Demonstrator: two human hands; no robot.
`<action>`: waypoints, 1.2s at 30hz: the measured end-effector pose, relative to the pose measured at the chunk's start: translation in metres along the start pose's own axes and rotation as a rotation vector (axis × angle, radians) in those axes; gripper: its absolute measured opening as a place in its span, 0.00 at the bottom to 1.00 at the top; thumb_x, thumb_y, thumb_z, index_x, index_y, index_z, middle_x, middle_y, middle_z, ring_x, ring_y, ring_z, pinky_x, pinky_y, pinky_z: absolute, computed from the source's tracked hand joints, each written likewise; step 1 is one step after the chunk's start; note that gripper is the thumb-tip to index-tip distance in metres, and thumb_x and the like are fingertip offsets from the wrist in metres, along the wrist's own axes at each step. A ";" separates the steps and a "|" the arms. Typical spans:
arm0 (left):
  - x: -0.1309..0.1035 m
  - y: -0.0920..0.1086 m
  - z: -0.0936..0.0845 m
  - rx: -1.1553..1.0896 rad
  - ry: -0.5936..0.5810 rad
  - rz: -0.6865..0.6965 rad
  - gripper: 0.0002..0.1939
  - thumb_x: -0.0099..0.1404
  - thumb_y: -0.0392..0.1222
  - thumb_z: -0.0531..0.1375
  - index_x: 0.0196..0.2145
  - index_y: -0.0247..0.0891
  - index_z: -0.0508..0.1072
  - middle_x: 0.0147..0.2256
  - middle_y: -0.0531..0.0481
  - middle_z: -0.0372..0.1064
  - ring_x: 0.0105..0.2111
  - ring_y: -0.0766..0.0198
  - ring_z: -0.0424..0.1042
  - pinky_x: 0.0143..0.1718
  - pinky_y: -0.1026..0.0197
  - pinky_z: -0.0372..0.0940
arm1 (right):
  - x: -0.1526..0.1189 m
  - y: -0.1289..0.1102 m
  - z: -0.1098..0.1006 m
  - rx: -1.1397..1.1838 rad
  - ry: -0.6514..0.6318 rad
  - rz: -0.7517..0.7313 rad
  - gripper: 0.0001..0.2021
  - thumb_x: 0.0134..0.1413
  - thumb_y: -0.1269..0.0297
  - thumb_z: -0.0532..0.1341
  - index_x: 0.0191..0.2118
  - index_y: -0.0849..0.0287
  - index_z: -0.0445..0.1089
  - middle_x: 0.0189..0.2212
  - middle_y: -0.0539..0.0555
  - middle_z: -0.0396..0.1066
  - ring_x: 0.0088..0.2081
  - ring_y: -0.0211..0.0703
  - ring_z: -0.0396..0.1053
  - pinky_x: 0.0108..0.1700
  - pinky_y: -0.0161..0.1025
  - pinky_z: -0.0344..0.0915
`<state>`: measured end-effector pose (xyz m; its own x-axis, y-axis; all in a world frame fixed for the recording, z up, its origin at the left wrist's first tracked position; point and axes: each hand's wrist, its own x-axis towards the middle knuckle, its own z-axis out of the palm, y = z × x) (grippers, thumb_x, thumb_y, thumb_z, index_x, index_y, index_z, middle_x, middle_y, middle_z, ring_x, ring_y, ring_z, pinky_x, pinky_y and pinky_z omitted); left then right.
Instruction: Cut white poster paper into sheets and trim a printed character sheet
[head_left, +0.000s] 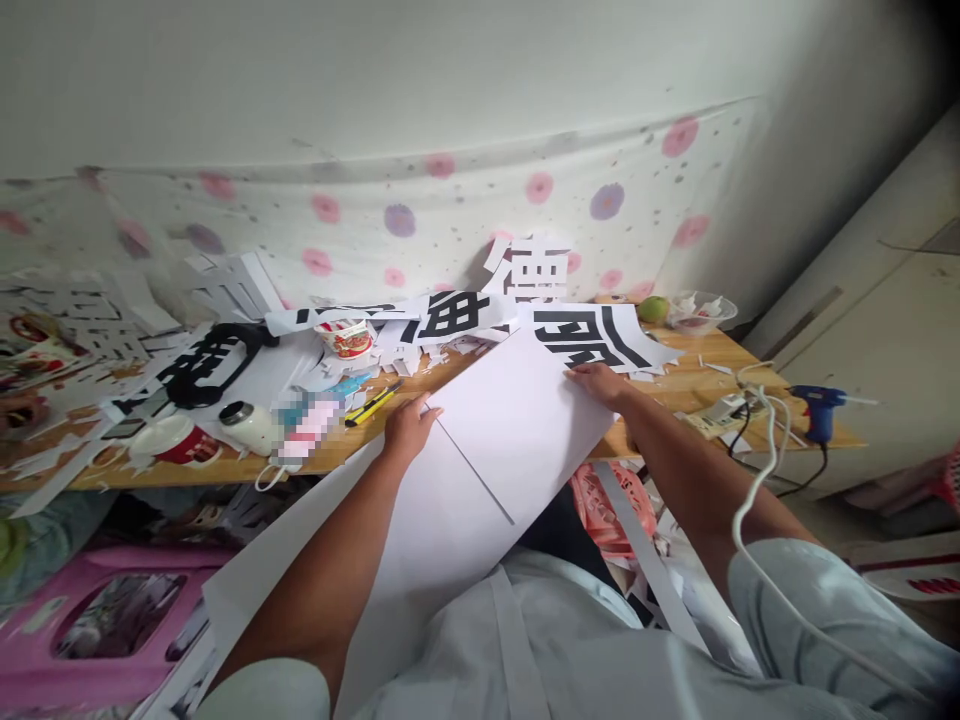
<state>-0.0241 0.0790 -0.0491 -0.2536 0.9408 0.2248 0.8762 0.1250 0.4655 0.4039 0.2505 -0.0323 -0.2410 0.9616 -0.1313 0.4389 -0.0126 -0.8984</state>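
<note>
A large white sheet [517, 410] slants across the table's front edge and over my lap. One straight dark line, a cut or a gap, runs down its middle. My left hand [409, 430] grips the sheet's left side near the top of that line, thumb on the surface. On the right edge, my right hand [598, 385] pinches the sheet, its fingers partly hidden. Just beyond lies a paper with bold black character strokes [585, 338]. A yellow utility knife [373, 405] rests on the table left of my left hand.
Cut paper characters [532, 268] lean at the wall. A blue glue gun [821, 405] lies at the table's right end, near a white cable [769, 450]. Left are a paper cup [347, 340], a red-white cup [180, 440] and a white bottle [251, 425]. A pink stool [97, 630] stands below.
</note>
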 end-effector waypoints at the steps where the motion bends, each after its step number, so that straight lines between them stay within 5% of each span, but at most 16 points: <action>1: 0.000 0.000 0.000 -0.002 0.001 -0.006 0.28 0.74 0.55 0.62 0.63 0.36 0.78 0.59 0.34 0.78 0.61 0.41 0.74 0.64 0.49 0.63 | -0.001 0.000 0.001 -0.027 0.020 -0.007 0.20 0.56 0.46 0.71 0.38 0.63 0.83 0.31 0.60 0.81 0.28 0.48 0.72 0.35 0.44 0.67; 9: 0.006 -0.004 0.001 -0.012 -0.014 -0.015 0.30 0.73 0.56 0.62 0.64 0.34 0.78 0.60 0.32 0.77 0.63 0.37 0.73 0.65 0.46 0.64 | -0.028 -0.004 0.002 -0.255 0.292 -0.134 0.11 0.60 0.62 0.68 0.46 0.58 0.84 0.43 0.60 0.83 0.47 0.58 0.77 0.53 0.48 0.69; 14: 0.011 -0.009 0.003 0.022 -0.002 -0.009 0.31 0.73 0.60 0.60 0.63 0.38 0.78 0.61 0.36 0.77 0.62 0.39 0.74 0.64 0.46 0.66 | -0.094 0.014 0.023 -0.338 0.457 -0.273 0.15 0.68 0.62 0.61 0.54 0.56 0.81 0.56 0.62 0.79 0.57 0.55 0.74 0.60 0.46 0.67; 16: 0.013 -0.011 0.003 0.042 -0.019 -0.035 0.32 0.73 0.61 0.59 0.64 0.37 0.78 0.61 0.36 0.77 0.62 0.39 0.74 0.65 0.45 0.66 | -0.130 0.030 0.047 -0.402 0.380 -0.511 0.13 0.70 0.61 0.60 0.49 0.56 0.81 0.47 0.62 0.82 0.49 0.53 0.77 0.53 0.43 0.69; 18: 0.014 -0.012 0.002 0.055 -0.038 -0.056 0.33 0.73 0.62 0.58 0.65 0.37 0.77 0.62 0.36 0.76 0.62 0.39 0.74 0.64 0.45 0.67 | -0.163 0.048 0.076 -0.410 0.224 -0.569 0.11 0.70 0.58 0.60 0.43 0.55 0.80 0.36 0.57 0.81 0.38 0.47 0.77 0.43 0.39 0.68; 22: 0.015 -0.013 0.002 0.052 -0.032 -0.066 0.35 0.72 0.65 0.57 0.65 0.39 0.76 0.62 0.38 0.76 0.62 0.39 0.74 0.63 0.45 0.68 | -0.196 0.074 0.119 -0.104 0.327 -0.164 0.24 0.66 0.42 0.64 0.26 0.55 0.68 0.24 0.52 0.73 0.28 0.43 0.70 0.34 0.37 0.64; 26: 0.017 -0.016 0.004 0.052 -0.039 -0.080 0.36 0.71 0.66 0.57 0.65 0.38 0.76 0.62 0.37 0.76 0.62 0.38 0.74 0.63 0.43 0.68 | -0.194 0.074 0.128 0.291 0.227 0.246 0.30 0.55 0.30 0.67 0.27 0.54 0.64 0.21 0.50 0.71 0.20 0.41 0.68 0.21 0.35 0.58; 36: 0.015 -0.016 0.002 0.042 -0.026 -0.062 0.37 0.71 0.66 0.57 0.66 0.37 0.76 0.61 0.36 0.77 0.61 0.38 0.75 0.63 0.44 0.68 | -0.176 0.052 0.136 0.472 0.163 0.282 0.24 0.53 0.40 0.74 0.34 0.59 0.75 0.20 0.50 0.73 0.20 0.41 0.70 0.19 0.33 0.63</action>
<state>-0.0407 0.0915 -0.0551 -0.2976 0.9388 0.1737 0.8758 0.1961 0.4410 0.3521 0.0432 -0.1131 -0.0172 0.9326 -0.3606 0.0236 -0.3602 -0.9326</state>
